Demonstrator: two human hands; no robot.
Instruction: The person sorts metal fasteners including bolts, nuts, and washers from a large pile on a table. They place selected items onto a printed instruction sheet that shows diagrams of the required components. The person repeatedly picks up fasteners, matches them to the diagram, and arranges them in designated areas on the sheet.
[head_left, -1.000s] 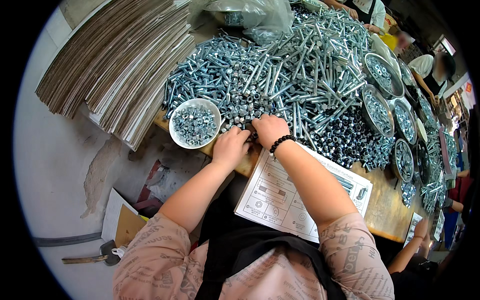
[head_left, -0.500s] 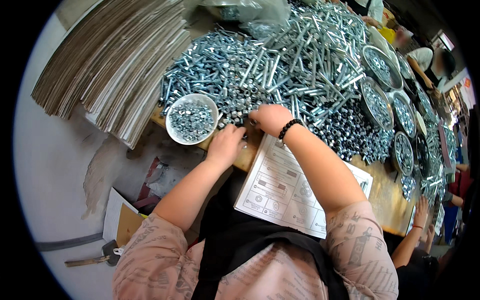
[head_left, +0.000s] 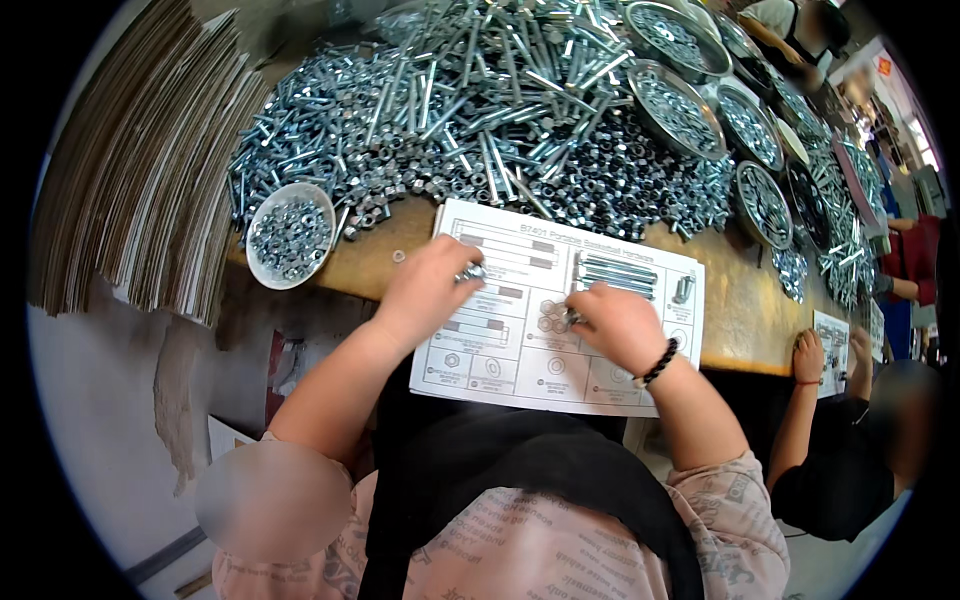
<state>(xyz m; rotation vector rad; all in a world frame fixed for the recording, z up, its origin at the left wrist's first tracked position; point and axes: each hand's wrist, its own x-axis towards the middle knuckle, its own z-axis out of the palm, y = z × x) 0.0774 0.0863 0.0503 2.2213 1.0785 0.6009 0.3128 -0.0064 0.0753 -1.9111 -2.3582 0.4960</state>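
A printed sheet [head_left: 480, 345] with drawings of hardware lies in front of me at the table's edge. My left hand [head_left: 425, 290] is above its left side, its fingertips closed on a few small silver nuts [head_left: 470, 271]. Over the middle of the sheet, my right hand [head_left: 622, 325] pinches small metal pieces that look like nuts [head_left: 572, 316], beside a drawing of circles. Several long silver bolts [head_left: 615, 275] lie side by side on the sheet's upper right. A loose small ring [head_left: 399, 256] rests on the wood left of the sheet.
A white bowl of small nuts [head_left: 326, 208] stands at the table's left edge. Behind the sheet spreads a large heap of bolts [head_left: 500, 75] and nuts [head_left: 620, 190]. Metal bowls of hardware [head_left: 722, 148] line the right. Stacked cardboard [head_left: 130, 160] stands left. Co-workers' hands [head_left: 808, 357] are at right.
Both hands have left the nuts at the heap's near edge and come over the sheet, now holding nuts. The view has shifted, and the row of bolts on the sheet now shows.
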